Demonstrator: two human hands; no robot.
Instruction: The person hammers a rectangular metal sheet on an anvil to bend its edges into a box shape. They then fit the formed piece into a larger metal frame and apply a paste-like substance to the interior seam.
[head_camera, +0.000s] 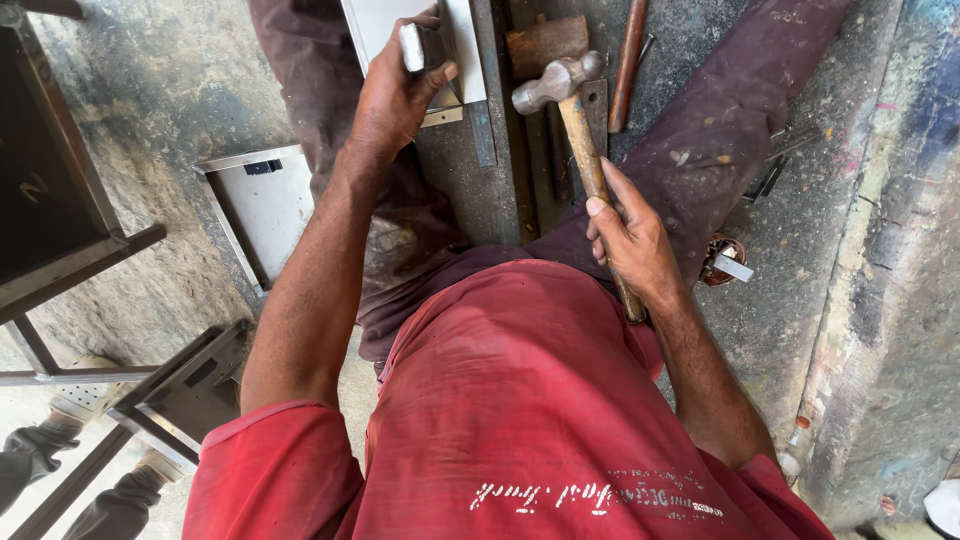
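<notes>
Seen from above, the right hand (632, 245) is wrapped around the wooden handle of a hammer (580, 140), fingers curled shut on the lower half of the shaft with the thumb lying along its left side. The left hand (398, 92) pinches a small metal block (413, 46) between thumb and fingertips, pressing it against the pale sheet-metal panel (385, 18) just beyond the knuckles.

Orientation: the hammer's long axis runs from the right palm up and slightly leftward, away from the body. Its steel head sits at the far end, well beyond the fingers, and lies crosswise to the handle, with the rounded end pointing right and the flat face pointing left, toward the left hand. The head hovers over a dark steel bar (520, 120) between the person's knees, beside a rusty block (545, 40) and a rod (627, 65).

Risks, as a judgement:
- The left thumb and fingertips sit on the block itself; a blow that lands off-centre could strike them.
- The grip is low on the handle, so a glancing hit could twist the hammer in the palm.
- The block is held by pinch alone; it could skid on the panel or jump out from the fingers.
- Loose tools near the head could be clipped on a swing.
</notes>
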